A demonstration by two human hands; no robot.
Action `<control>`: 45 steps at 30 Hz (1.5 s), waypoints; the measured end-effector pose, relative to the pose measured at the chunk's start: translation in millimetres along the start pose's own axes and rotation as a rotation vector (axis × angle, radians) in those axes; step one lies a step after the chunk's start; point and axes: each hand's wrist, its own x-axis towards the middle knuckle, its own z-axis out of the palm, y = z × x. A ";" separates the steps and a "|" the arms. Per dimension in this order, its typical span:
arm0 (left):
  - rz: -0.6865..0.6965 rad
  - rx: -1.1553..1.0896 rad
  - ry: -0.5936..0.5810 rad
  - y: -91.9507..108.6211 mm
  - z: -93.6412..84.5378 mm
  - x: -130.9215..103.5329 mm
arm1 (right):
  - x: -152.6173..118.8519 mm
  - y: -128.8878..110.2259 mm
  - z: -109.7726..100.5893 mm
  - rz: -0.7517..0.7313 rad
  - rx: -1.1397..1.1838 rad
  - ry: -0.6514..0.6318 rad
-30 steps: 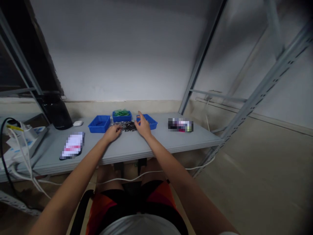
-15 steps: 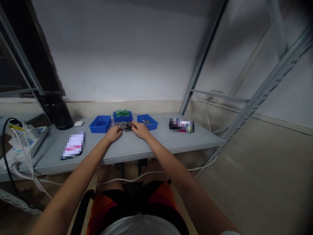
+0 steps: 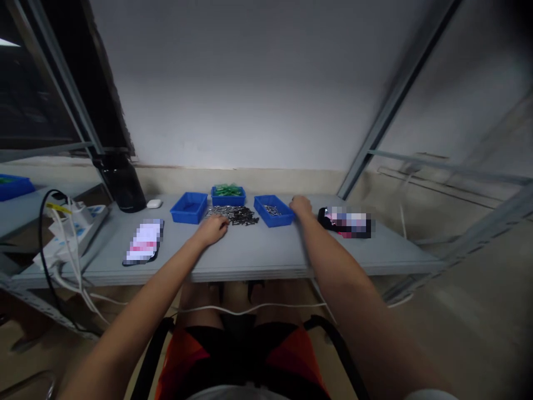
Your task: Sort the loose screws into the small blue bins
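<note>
On the table lies a pile of small screw-like metal pieces (image 3: 241,216), silvery at the left and dark at the right. My left hand (image 3: 214,229) rests at the near left edge of this pile, its fingers curled in; anything in them is hidden. Just right of the right-hand blue tray (image 3: 277,219), which holds some silvery pieces (image 3: 272,210), is my right hand (image 3: 300,205). Its fingers are bent together on the far side, so their contents cannot be seen. An apparently empty blue tray (image 3: 189,215) stands left of the pile.
Behind the pile, a blue tray (image 3: 229,200) holds green pieces (image 3: 227,190). At left are a phone (image 3: 144,241), a white case (image 3: 154,204), a black bottle (image 3: 122,183) and a power strip (image 3: 77,236) with cables. A blurred dark item (image 3: 347,222) lies at right.
My right hand has left the pile and moved right, past the right-hand tray. My left hand stays by the pile. The view has shifted, with the table now further right in it.
</note>
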 end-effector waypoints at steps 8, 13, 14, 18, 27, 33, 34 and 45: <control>-0.008 0.028 -0.026 3.7 -0.4 1.0 | -16.7 21.3 11.6 -0.007 -0.057 -0.054; -0.018 0.043 -0.030 4.6 -2.5 0.0 | -15.2 22.8 14.3 -0.038 -0.012 -0.037; -0.018 0.043 -0.030 4.4 -2.3 -0.1 | -12.9 22.9 12.9 -0.045 0.018 -0.021; -0.020 0.025 -0.021 3.6 -0.4 0.4 | -1.6 16.1 -1.9 -0.105 0.198 0.110; -0.062 0.009 0.013 4.5 0.8 3.2 | -48.0 -63.5 -1.4 -0.549 0.524 0.233; -0.121 0.074 -0.068 5.9 -0.9 13.7 | -113.1 -116.4 34.5 -0.887 0.328 0.040; -0.144 0.073 -0.086 6.4 -1.6 15.5 | -120.4 -119.5 39.3 -0.909 0.271 0.018; -0.268 0.071 -0.082 13.5 -6.1 22.2 | -140.9 -109.5 45.9 -0.935 0.093 -0.073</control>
